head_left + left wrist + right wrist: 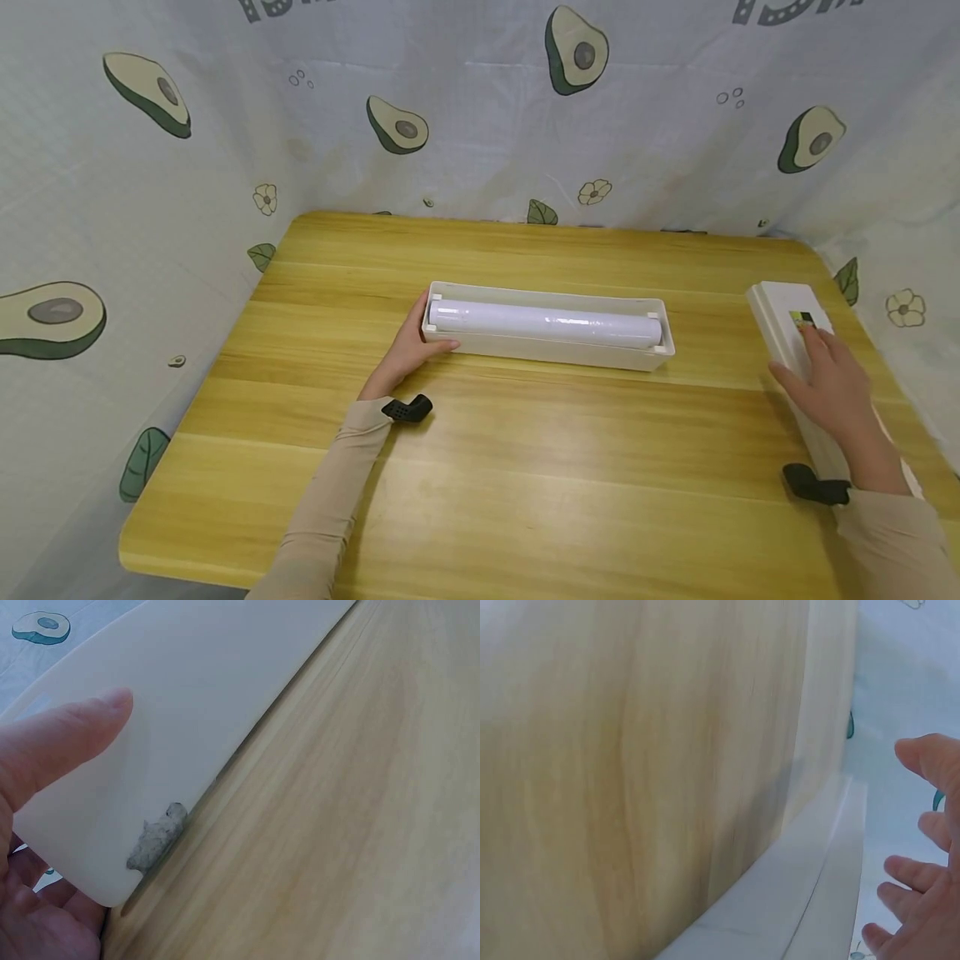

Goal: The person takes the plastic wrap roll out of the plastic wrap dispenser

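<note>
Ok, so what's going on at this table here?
A person's left hand grips the left end of an open white box, which sits on the wooden table with a shiny white roll lying inside. The right hand is over a long white piece at the table's right side, fingers spread; whether they touch it isn't clear.
</note>
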A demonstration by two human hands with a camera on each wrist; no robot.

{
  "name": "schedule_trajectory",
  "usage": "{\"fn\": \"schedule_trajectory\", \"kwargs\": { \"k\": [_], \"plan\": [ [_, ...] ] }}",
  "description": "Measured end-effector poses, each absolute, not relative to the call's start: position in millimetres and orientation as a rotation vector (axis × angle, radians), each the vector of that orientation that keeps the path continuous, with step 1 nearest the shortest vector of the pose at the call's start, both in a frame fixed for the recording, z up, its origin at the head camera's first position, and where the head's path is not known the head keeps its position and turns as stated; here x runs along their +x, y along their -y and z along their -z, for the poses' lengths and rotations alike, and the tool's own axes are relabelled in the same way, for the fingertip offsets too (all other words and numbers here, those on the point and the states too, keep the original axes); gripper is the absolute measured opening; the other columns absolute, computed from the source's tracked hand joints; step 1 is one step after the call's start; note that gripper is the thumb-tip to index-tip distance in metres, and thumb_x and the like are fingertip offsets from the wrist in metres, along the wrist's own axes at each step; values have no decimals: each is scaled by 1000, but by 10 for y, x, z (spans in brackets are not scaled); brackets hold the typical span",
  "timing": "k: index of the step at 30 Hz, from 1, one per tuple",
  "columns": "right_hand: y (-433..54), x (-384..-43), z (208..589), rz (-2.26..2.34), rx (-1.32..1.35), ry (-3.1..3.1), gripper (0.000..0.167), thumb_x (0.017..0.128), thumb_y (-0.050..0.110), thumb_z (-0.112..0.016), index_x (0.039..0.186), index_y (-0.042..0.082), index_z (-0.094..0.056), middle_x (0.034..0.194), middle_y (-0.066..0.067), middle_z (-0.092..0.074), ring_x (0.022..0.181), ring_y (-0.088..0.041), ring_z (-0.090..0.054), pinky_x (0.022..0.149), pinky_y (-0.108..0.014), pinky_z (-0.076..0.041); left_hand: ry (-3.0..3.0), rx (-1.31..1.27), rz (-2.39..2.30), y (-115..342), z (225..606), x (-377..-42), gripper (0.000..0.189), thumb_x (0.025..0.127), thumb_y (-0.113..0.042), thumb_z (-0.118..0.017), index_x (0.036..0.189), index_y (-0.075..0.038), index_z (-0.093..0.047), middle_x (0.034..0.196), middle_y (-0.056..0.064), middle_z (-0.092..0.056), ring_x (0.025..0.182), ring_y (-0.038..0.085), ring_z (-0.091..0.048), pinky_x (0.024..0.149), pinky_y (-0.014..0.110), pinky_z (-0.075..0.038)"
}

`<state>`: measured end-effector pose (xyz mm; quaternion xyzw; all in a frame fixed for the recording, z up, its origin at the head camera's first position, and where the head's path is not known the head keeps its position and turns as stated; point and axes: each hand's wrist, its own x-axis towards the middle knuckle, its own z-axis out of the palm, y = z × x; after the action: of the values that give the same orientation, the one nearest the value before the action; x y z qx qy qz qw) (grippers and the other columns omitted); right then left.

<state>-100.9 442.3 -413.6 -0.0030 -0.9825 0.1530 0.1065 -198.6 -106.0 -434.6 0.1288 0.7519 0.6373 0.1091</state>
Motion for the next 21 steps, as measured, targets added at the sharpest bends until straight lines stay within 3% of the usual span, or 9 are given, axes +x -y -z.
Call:
{"fn": "schedule_trajectory", "kwargs": {
  "k": [13,21],
  "plan": [
    [-4354,-1051,4130,-547,91,2885,66,96,26,-48,146,-7,-19,141,-41,-25,127,-58,-23,100,-69,-19,-2211,379,-1873,1064,4347,-1986,98,78,2,-71,152,-11,-8,147,19,-30,121,32,-42,103,41,-38],
    [-4313,-1065,4141,-555,124,2878,66,96,28,-48,147,-4,-19,141,-40,-25,125,-59,-25,96,-70,-21,-2232,377,-1878,1083,4619,-2100,100,78,-3,-73,152,-22,-9,148,13,-31,123,30,-41,106,44,-35]
  ]
}}
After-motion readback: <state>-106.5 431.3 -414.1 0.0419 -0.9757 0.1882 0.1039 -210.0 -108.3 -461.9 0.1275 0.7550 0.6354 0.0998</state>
